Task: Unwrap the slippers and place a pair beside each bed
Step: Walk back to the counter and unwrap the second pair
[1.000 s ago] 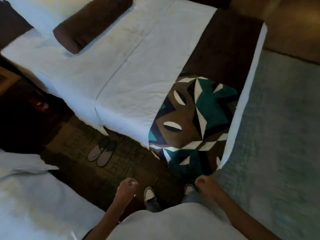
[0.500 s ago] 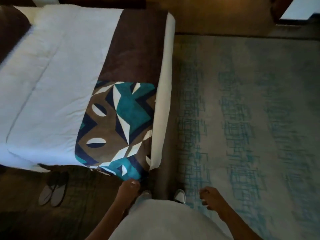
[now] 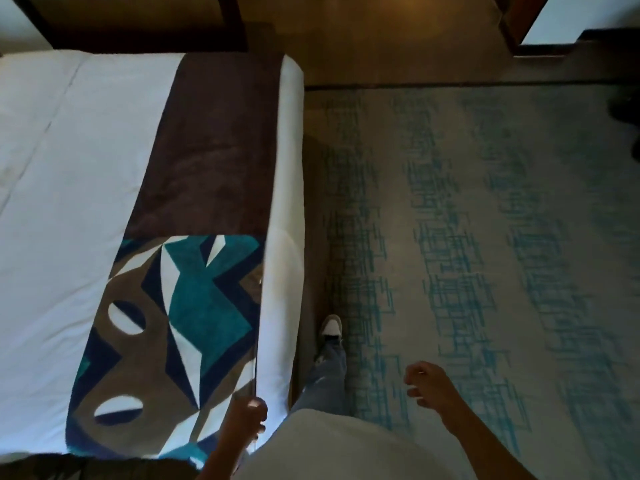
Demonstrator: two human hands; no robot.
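No slippers show in the head view now. The bed [image 3: 69, 202] fills the left half, with a white cover, a brown runner [image 3: 214, 150] and a teal, brown and white patterned panel [image 3: 194, 306]. My left hand [image 3: 244, 419] hovers over the bed's near foot corner, its fingers closed around what looks like a thin clear plastic wrapper [image 3: 255, 382]. My right hand [image 3: 429, 388] hangs over the carpet to the right, fingers loosely curled, holding nothing.
Grey carpet with teal crosshatch stripes [image 3: 467, 271] covers the right half. My foot in a white shoe [image 3: 330, 325] stands in the strip beside the bed's foot end. Dark wooden furniture [image 3: 138, 22] runs along the top, and a dark object [image 3: 627, 105] sits at the right edge.
The view has swung right and forward past the bed's foot. The slipper pair on the floor between the beds has left the view. Both hands keep their posture.
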